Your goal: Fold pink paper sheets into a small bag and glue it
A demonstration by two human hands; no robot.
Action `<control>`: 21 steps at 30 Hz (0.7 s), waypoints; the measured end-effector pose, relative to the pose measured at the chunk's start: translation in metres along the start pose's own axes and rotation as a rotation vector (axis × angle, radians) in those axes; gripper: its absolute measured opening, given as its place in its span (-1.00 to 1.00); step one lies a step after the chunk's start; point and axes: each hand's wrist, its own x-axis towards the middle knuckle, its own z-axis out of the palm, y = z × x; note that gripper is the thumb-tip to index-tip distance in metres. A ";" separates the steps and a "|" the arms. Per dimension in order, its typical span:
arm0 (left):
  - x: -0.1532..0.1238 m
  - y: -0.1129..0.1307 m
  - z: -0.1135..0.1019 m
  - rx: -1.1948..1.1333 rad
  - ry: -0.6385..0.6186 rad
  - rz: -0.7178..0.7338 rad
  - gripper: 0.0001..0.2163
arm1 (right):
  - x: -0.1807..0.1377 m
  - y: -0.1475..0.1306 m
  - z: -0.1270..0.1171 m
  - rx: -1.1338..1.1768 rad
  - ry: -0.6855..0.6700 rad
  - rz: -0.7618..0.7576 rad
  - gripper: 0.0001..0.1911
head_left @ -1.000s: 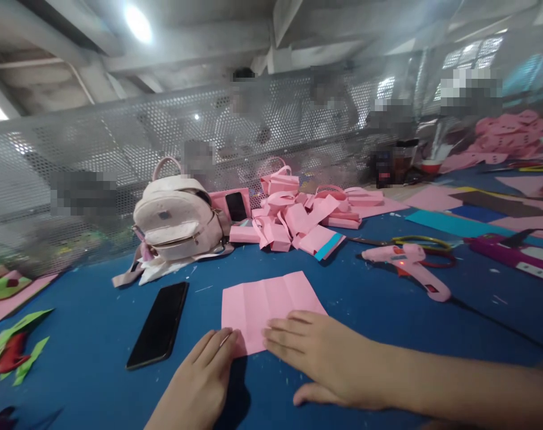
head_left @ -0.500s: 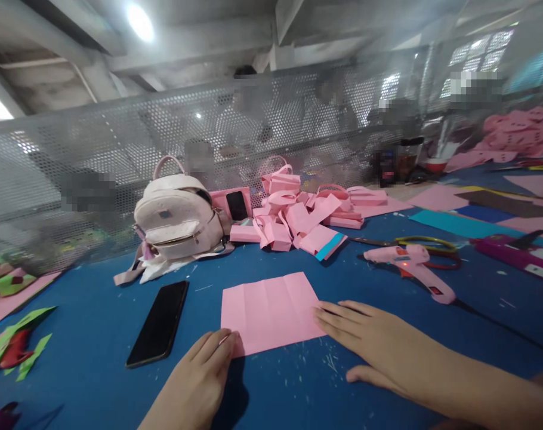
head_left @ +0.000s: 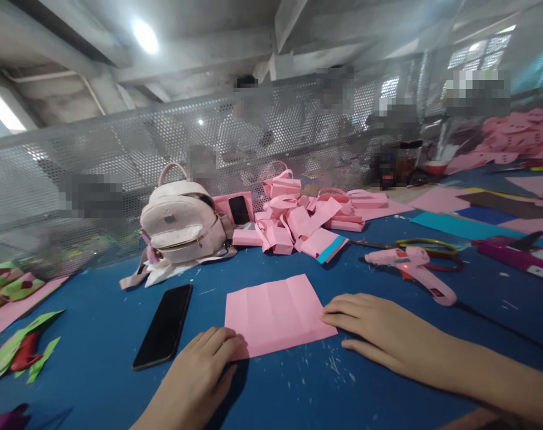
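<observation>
A pink sheet of paper [head_left: 274,316] lies on the blue table, marked with several upright fold creases. At its near left corner, my left hand [head_left: 204,364] rests bent fingertips on the paper, with the thumb apart and lower down. My right hand [head_left: 374,328] lies open at the sheet's right edge, fingertips touching it and thumb spread away. Left of the sheet lies a black phone [head_left: 163,327]. A pink hot glue gun [head_left: 415,269] with a lit red light rests beyond my right hand.
Pink paper baskets [head_left: 293,215] are heaped behind the sheet, beside a cream backpack [head_left: 182,224]. Scissors [head_left: 428,245] lie behind the glue gun. Coloured paper strips [head_left: 468,227] are at the right, green scraps [head_left: 41,358] at the left. A perforated metal screen [head_left: 132,143] stands behind.
My left hand's thumb has moved away from its fingers at the paper's corner. My right hand has drawn slightly right, its fingers still at the edge. The view has shifted a little.
</observation>
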 end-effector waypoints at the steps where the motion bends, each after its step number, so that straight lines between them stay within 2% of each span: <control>1: 0.003 0.000 0.001 -0.010 -0.009 -0.011 -0.66 | 0.005 -0.002 0.000 0.021 -0.004 -0.003 -0.74; 6: 0.022 0.003 0.012 -0.038 0.014 0.016 -0.85 | 0.026 -0.005 0.011 -0.004 -0.039 -0.045 -0.96; 11: 0.029 -0.001 0.010 -0.059 0.139 0.078 -0.87 | 0.034 -0.004 0.010 -0.049 -0.021 -0.111 -0.90; 17: 0.025 -0.008 -0.017 -0.252 0.349 0.062 -0.78 | 0.034 -0.004 -0.011 0.021 0.185 -0.053 -0.72; 21: 0.021 -0.010 -0.028 -0.231 0.392 0.043 -0.84 | 0.035 -0.004 -0.026 0.001 0.359 -0.075 -0.70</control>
